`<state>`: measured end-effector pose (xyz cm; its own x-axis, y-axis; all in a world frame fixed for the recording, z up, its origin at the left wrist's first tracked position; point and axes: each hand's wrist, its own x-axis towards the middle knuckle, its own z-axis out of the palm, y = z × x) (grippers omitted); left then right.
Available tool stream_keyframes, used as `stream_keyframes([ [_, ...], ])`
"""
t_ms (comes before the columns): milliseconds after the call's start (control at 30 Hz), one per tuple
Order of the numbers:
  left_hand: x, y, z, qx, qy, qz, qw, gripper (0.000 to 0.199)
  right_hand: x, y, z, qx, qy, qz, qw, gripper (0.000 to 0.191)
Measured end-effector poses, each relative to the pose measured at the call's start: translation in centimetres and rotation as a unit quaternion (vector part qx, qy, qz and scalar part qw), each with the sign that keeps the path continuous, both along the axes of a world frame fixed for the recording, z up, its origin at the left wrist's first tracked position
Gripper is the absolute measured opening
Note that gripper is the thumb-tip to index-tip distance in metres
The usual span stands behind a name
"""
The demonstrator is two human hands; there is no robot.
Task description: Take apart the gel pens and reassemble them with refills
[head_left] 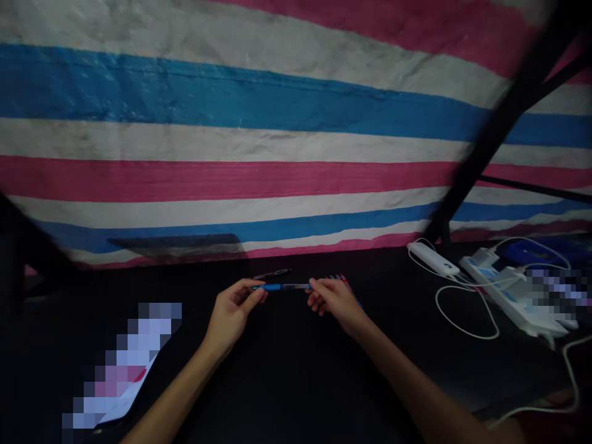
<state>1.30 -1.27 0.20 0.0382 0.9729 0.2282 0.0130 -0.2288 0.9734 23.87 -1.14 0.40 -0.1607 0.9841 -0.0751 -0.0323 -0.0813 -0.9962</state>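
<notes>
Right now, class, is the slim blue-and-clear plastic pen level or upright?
Nearly level: the blue-and-clear pen stretches sideways, one end pinched in the left hand, the other in the right hand.

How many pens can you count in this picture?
At least 4: a blue pen held between the left hand and right hand, a dark pen lying just beyond it, and two or more bunched pens behind the right hand, which may hide others.

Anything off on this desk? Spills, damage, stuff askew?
No spill or damage visible, though the desk is dark. Left hand and right hand hold the pen roughly level. Only untidy bit: a white cable loops loosely beside the power strip, at right.
</notes>
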Motion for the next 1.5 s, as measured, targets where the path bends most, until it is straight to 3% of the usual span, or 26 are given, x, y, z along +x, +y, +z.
stream_keyframes([
  [67, 0.0, 0.0, -0.1, -0.002, 0.000, 0.001, 1.000, 0.020, 0.0, 0.0, 0.0, 0.029, 0.027, -0.004, 0.999, 0.024],
  [133, 0.0, 0.0, -0.1, -0.006, -0.004, 0.004, 1.000, 0.020, 0.1, -0.2, 0.2, 0.053, 0.057, -0.014, 0.997, 0.027],
  [333, 0.3, -0.1, 0.2, -0.003, -0.012, 0.004, 1.000, 0.018, 0.0, 0.0, 0.2, -0.019, 0.028, -0.006, 0.999, 0.033],
  [500, 0.1, 0.0, 0.1, -0.004, -0.015, 0.010, 1.000, 0.019, 0.0, -0.1, -0.1, 0.045, 0.063, -0.011, 0.997, 0.028],
  [667, 0.1, 0.0, 0.1, 0.003, -0.012, 0.008, 1.000, 0.019, 0.1, -0.1, 0.0, -0.010, 0.062, -0.007, 0.998, 0.028],
  [900, 0.1, 0.0, 0.1, -0.007, -0.024, 0.009, 1.000, 0.020, -0.1, -0.3, 0.5, 0.024, 0.120, -0.018, 0.992, 0.024],
  [1233, 0.0, 0.2, -0.1, -0.053, -0.134, 0.014, 0.989, 0.023, 1.3, 0.8, 0.5, 0.012, 0.255, -0.081, 0.963, 0.025],
  [1500, 0.0, 0.4, 0.1, -0.084, -0.195, 0.024, 0.977, 0.025, 1.4, 1.4, 0.2, 0.017, 0.280, -0.097, 0.955, 0.024],
])
